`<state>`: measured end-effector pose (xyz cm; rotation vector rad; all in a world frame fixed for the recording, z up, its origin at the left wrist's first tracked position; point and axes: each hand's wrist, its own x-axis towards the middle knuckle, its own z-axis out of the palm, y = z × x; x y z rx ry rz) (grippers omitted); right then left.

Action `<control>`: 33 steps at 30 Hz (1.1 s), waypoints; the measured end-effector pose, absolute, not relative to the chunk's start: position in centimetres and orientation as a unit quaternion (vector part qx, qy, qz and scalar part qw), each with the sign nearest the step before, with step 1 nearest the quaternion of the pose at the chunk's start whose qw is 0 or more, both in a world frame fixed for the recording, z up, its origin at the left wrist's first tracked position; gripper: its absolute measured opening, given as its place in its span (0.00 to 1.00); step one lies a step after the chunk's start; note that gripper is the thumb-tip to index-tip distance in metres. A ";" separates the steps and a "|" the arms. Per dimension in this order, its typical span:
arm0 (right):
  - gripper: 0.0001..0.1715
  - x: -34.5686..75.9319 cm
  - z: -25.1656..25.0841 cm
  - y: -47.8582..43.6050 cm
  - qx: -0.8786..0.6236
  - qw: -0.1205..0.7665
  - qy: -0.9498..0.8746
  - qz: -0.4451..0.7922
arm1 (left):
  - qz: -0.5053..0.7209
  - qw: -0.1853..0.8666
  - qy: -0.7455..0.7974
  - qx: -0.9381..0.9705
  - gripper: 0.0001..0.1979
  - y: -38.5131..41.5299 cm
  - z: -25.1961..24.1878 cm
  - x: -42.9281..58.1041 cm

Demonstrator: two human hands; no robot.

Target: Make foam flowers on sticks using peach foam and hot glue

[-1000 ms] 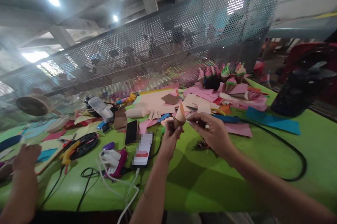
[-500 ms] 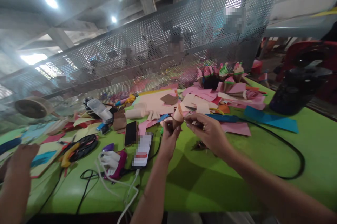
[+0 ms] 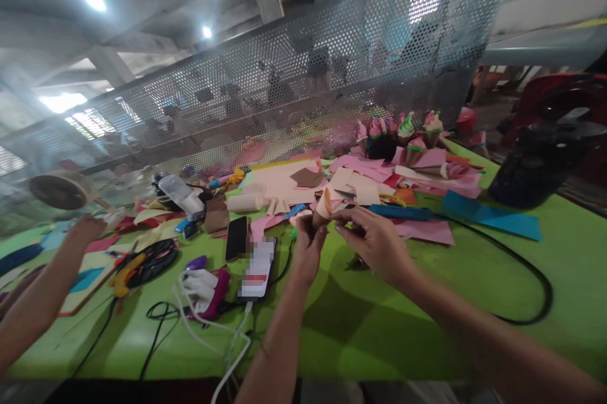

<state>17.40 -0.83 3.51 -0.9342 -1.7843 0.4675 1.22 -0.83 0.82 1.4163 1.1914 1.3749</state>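
Note:
My left hand [image 3: 309, 246] is closed around a small rolled cone of peach foam [image 3: 324, 203], held above the green table [image 3: 427, 303]. My right hand [image 3: 374, 239] pinches the cone's upper edge with thumb and fingers from the right. Both hands meet just above the table's middle. Behind them lie loose pink and peach foam sheets [image 3: 284, 186] and a cluster of finished paper cones [image 3: 403, 132] topped in pink and green at the back.
Two phones [image 3: 246, 255] lie left of my hands, with white and black cables [image 3: 203, 322], a purple glue gun [image 3: 208, 287] and a black cord [image 3: 521, 265]. Another person's arm [image 3: 42, 290] reaches in at far left. A perforated metal screen [image 3: 294, 75] backs the table; a dark bottle [image 3: 535, 164] stands right.
My hands stayed together on the cone, with the cone tipped lower and more to the right. The other person's hand at far left moved up and away toward the back of the table.

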 end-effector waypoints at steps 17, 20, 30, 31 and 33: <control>0.14 17.1 3.1 -1.2 -0.374 0.449 -0.802 0.127 | 0.398 0.246 0.617 0.633 0.19 -1.7 1.5 1.0; 0.15 17.0 3.1 -1.3 -0.364 0.440 -0.813 0.108 | 0.389 0.238 0.627 0.632 0.19 -1.9 1.8 1.1; 0.12 17.6 3.5 -0.6 -0.370 0.494 -0.770 0.161 | 0.442 0.327 0.574 0.607 0.18 -1.8 1.7 1.3; 0.12 17.5 3.5 -0.6 -0.371 0.492 -0.770 0.164 | 0.442 0.334 0.572 0.605 0.18 -1.8 1.7 1.3; 0.12 17.4 3.3 -0.5 -0.376 0.492 -0.768 0.162 | 0.441 0.344 0.567 0.604 0.19 -1.8 1.7 1.4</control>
